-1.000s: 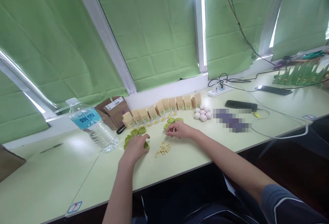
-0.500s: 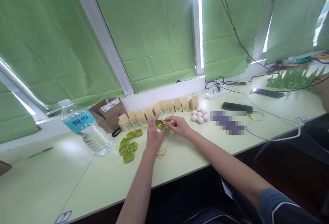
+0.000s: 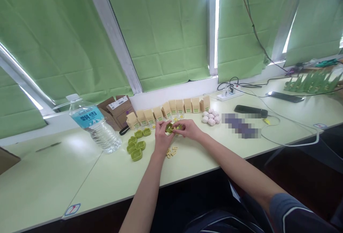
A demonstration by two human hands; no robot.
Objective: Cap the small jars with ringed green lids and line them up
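Observation:
My left hand point(image 3: 163, 138) is closed around the edge of a small green dish-like piece point(image 3: 168, 128), its hollow turned partly towards me. Against that piece, my right hand point(image 3: 192, 130) pinches a small yellow ring-shaped part point(image 3: 173, 128) between thumb and fingertips. Whether the two parts are joined, I cannot tell. On the table below the hands lie several loose yellow loops point(image 3: 174, 152). To the left sits a cluster of matching green pieces point(image 3: 136, 155). More green and yellow shows behind my right fingers, mostly covered.
Several small tan paper bags point(image 3: 188, 105) stand in a row at the back. White rounded lumps point(image 3: 211, 119) are piled on the right, near a black phone-like device point(image 3: 250, 111) and cables. A large water bottle point(image 3: 98, 126) and an opened cardboard box point(image 3: 118, 110) stand left.
The yellow part has come down against the front of the green piece, which has tilted. The whole view has shifted slightly, so the table's things appear further right and higher.

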